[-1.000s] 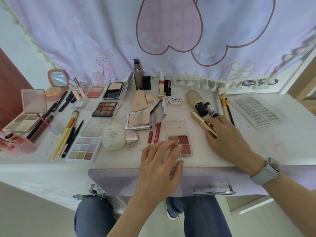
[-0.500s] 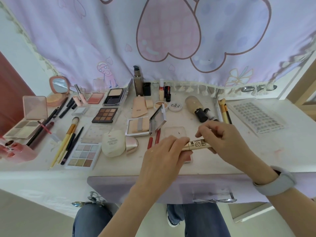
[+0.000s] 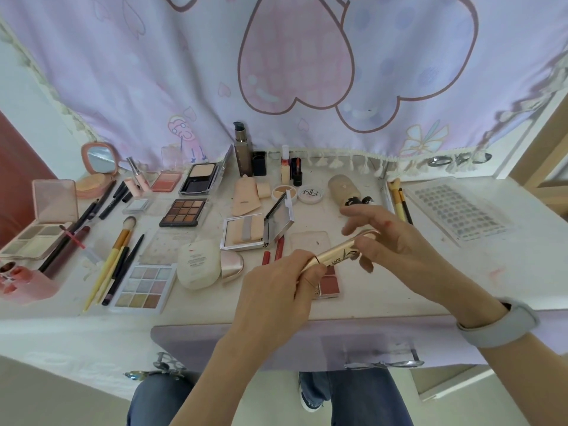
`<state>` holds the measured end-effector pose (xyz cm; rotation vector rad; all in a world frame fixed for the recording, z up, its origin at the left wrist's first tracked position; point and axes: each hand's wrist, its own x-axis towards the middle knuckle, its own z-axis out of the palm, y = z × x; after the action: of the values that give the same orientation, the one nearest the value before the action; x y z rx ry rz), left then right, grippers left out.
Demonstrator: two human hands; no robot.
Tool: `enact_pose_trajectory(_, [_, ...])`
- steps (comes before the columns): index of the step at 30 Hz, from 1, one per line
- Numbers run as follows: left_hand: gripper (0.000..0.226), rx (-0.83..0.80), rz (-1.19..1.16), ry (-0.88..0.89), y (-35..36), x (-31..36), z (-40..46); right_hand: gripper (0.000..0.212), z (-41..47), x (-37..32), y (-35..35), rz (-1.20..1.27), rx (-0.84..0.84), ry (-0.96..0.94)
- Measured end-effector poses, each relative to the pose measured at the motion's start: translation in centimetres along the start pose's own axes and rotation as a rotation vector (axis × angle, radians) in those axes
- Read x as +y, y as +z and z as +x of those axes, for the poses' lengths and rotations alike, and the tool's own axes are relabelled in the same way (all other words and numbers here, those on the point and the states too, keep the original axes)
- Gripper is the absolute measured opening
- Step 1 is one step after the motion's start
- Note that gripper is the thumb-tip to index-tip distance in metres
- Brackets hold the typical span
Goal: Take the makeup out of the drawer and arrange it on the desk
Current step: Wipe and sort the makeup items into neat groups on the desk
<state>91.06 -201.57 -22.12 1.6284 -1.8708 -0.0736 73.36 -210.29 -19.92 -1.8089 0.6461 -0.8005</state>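
A gold tube (image 3: 339,253) with dark lettering is held slanted above the front middle of the white desk (image 3: 415,290). My left hand (image 3: 276,290) grips its lower end. My right hand (image 3: 396,241) pinches its upper end, with the other fingers spread. Under the hands lies a blush palette (image 3: 329,282), partly hidden. Many makeup items lie spread over the desk, among them an open powder compact (image 3: 255,230), a pastel eyeshadow palette (image 3: 143,287) and a brown eyeshadow palette (image 3: 183,212). The lilac drawer front (image 3: 307,342) sits closed below the desk edge.
A lilac curtain with pink hearts hangs behind the desk. Brushes and pencils (image 3: 118,256) lie at the left, a pink mirror compact (image 3: 100,158) at the back left, a sheet of false lashes (image 3: 455,210) at the right. My knees show below the drawer.
My right hand picked the gold tube off the desk and lifted it. My left hand left the blush palette and took hold of the tube's lower end.
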Motion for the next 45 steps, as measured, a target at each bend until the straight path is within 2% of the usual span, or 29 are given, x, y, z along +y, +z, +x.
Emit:
enact_pose_trajectory(2, [0.032, -0.003, 0.054, 0.047, -0.2, 0.2, 0.0, 0.034, 0.1, 0.2, 0.2, -0.069, -0.004, 0.087])
enact_pose_trajectory(4, [0.030, -0.017, 0.040, 0.083, -0.2, 0.3, -0.1, 0.038, 0.1, 0.6, 0.5, -0.176, 0.065, 0.116])
enact_pose_trajectory(6, [0.034, -0.037, 0.005, 0.069, -0.1, 0.4, 0.0, 0.026, 0.0, 1.0, 0.5, -0.263, 0.140, 0.055])
enact_pose_trajectory(8, [0.038, -0.064, -0.042, -0.004, 0.0, 0.1, 0.2, 0.018, -0.3, 1.1, 0.2, -0.290, 0.107, 0.006])
enact_pose_trajectory(11, [0.032, -0.055, -0.228, -0.097, -0.1, -0.4, 0.2, 0.034, -0.4, 0.8, -0.1, -0.100, 0.020, -0.056])
enact_pose_trajectory(13, [0.028, -0.031, -0.411, -0.177, -0.4, -0.2, 0.2, 0.026, -0.2, 0.1, -0.1, 0.121, 0.106, -0.026])
enact_pose_trajectory(14, [0.028, -0.025, -0.477, -0.200, -0.5, -0.2, 0.2, 0.022, 0.0, -0.3, 0.1, 0.156, 0.166, 0.017])
enact_pose_trajectory(16, [0.027, -0.058, -0.494, -0.182, -0.5, -0.1, 0.2, 0.030, 0.4, -0.9, 0.5, 0.021, 0.218, 0.079])
enact_pose_trajectory(19, [0.019, -0.156, -0.388, -0.126, -0.1, -0.1, -0.1, 0.047, 0.6, -1.4, 1.1, -0.126, 0.210, 0.065])
enact_pose_trajectory(20, [0.012, -0.178, -0.384, -0.130, 0.0, -0.2, -0.2, 0.045, 0.6, -1.5, 1.1, -0.124, 0.185, 0.042])
enact_pose_trajectory(22, [0.006, -0.196, -0.449, -0.159, 0.1, -0.1, -0.4, 0.023, 0.7, -1.6, 1.3, -0.043, 0.160, -0.017])
enact_pose_trajectory(23, [0.009, -0.183, -0.513, -0.181, 0.1, 0.0, -0.4, 0.019, 0.7, -1.5, 1.2, 0.020, 0.183, -0.037])
enact_pose_trajectory(24, [0.015, -0.149, -0.592, -0.211, 0.0, 0.2, -0.5, 0.024, 0.8, -1.4, 1.3, 0.080, 0.226, -0.036])
enact_pose_trajectory(27, [0.018, 0.062, -0.890, -0.294, -0.2, 1.0, -0.1, 0.022, 0.7, -0.9, 2.2, 0.121, 0.328, 0.059])
enact_pose_trajectory(29, [0.026, 0.271, -0.992, -0.339, -0.3, 0.9, 0.2, 0.021, 0.4, -0.5, 3.2, 0.047, 0.261, 0.156])
enact_pose_trajectory(31, [0.036, 0.406, -1.057, -0.396, -0.5, 0.7, 0.4, 0.021, 0.2, -0.3, 4.2, 0.058, 0.162, 0.232])
enact_pose_trajectory(34, [0.034, 0.421, -1.065, -0.433, -0.5, 0.5, 0.1, 0.029, 0.6, -0.3, 5.2, 0.314, 0.047, 0.281])
enact_pose_trajectory(37, [0.020, 0.392, -1.022, -0.418, -0.5, 0.4, -0.2, 0.044, 1.2, -0.7, 5.5, 0.486, 0.012, 0.290])
enact_pose_trajectory(40, [0.007, 0.347, -1.018, -0.416, -0.7, 0.1, -0.1, 0.036, 1.3, -1.0, 5.5, 0.532, 0.019, 0.312])
enact_pose_trajectory(43, [0.018, 0.314, -0.988, -0.371, -0.6, 0.2, 0.0, 0.029, 1.1, -1.3, 5.6, 0.513, -0.005, 0.342])
enact_pose_trajectory(45, [0.027, 0.317, -1.006, -0.346, -0.6, 0.3, -0.1, 0.023, 1.0, -1.3, 5.4, 0.418, 0.049, 0.352])
